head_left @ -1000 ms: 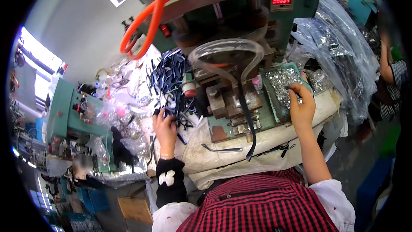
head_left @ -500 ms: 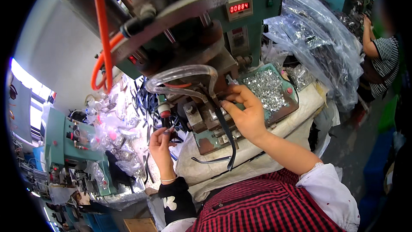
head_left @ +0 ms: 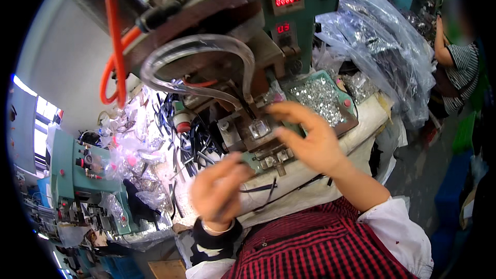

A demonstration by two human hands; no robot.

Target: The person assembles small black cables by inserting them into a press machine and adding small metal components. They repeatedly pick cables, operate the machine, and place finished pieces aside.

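My right hand (head_left: 315, 142) hovers at the right side of the press's metal die block (head_left: 260, 128), thumb and fingers apart, with nothing visible between them. My left hand (head_left: 219, 188) is smeared by motion at the block's front left. Its fingers are too blurred to show whether they hold anything. Just beyond its fingertips, a thin black strap (head_left: 254, 188) lies on the pale cloth at the front edge. A bent clear hose (head_left: 199, 44) loops down to the die block. Left of the block is a heap of black straps (head_left: 192, 142), next to a red button (head_left: 182, 123).
A green tray (head_left: 347, 93) of small shiny metal pieces stands right of the press. The green press body (head_left: 324, 13) carries red lit displays. An orange hose (head_left: 114, 36) hangs at upper left. Clear plastic sheeting (head_left: 377, 46) and a person in a striped top (head_left: 464, 70) are farther right.
The long strap at the die block has gone from there. My right hand's fingers have spread and lifted off. My left hand has moved right and nearer. The lower display has lit up.
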